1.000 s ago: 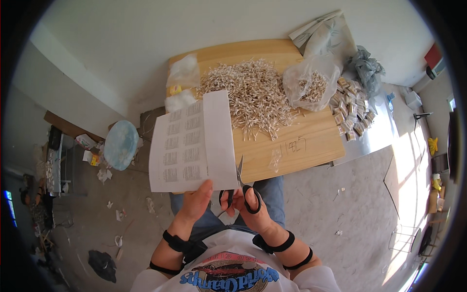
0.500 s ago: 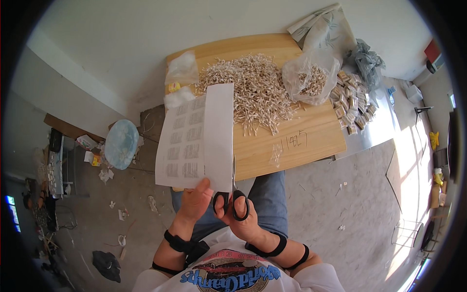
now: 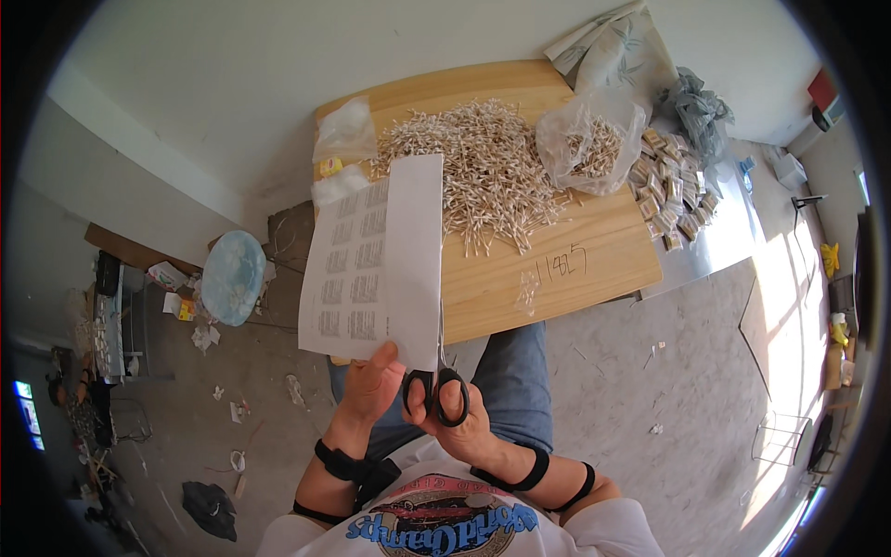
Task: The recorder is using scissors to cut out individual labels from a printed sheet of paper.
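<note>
A white sheet of paper (image 3: pixel 415 251) with blocks of small print is held upright over the table's near edge. My left hand (image 3: pixel 373 385) pinches its lower edge, thumb on the printed face. My right hand (image 3: pixel 461 422) has its fingers through the black rings of a pair of scissors (image 3: pixel 466 401). The blades point away from me along the sheet's right edge and are mostly hidden by the paper. The scissor rings are close together. Behind the sheet spreads a large pile of cotton swabs (image 3: pixel 483 176).
The wooden table (image 3: pixel 594 278) also bears a clear plastic bag (image 3: pixel 557 158) of swabs and a white bag (image 3: pixel 345 130) at its far left. Several small packs (image 3: pixel 673 190) lie on a metal surface at right. A pale blue round stool (image 3: pixel 232 278) stands left on the littered floor.
The scissor rings have drawn closer together, and my right hand has shifted slightly left. The blade seen beside the sheet's right edge is now mostly hidden. My left hand keeps its pinch.
</note>
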Action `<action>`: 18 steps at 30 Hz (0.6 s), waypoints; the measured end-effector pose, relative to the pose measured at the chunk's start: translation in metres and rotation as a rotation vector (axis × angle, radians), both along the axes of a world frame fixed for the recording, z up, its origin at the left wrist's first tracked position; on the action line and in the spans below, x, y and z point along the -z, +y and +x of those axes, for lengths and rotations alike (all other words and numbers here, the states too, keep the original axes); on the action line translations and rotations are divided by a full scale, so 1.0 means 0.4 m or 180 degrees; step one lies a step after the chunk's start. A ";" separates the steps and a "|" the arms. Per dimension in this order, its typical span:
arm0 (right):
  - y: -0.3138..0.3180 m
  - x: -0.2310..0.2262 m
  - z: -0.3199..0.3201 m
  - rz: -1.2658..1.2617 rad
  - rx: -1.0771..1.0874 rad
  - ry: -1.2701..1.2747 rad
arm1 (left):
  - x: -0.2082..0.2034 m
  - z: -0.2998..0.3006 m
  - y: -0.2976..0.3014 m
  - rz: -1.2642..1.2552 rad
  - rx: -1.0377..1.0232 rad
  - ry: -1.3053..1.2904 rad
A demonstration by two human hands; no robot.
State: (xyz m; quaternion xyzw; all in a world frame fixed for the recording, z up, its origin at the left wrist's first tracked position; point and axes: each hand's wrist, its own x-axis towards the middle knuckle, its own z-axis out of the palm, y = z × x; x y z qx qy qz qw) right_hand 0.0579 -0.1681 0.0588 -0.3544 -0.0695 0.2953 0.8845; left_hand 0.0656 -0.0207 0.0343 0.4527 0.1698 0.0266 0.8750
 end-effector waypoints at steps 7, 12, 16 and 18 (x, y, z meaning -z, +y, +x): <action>-0.006 0.008 0.007 -0.0014 -0.0060 0.0042 | 0.024 0.005 0.020 0.0214 0.0239 -0.0413; -0.032 0.001 0.043 0.0007 0.0329 -0.0151 | 0.029 0.002 0.044 -0.0017 0.0285 -0.0587; -0.077 -0.004 0.059 -0.0588 0.0657 -0.0502 | 0.022 0.002 0.052 -0.0010 0.0065 -0.0650; -0.089 -0.006 0.070 -0.0797 0.1185 -0.0543 | 0.023 0.000 0.055 0.0176 0.0050 -0.0693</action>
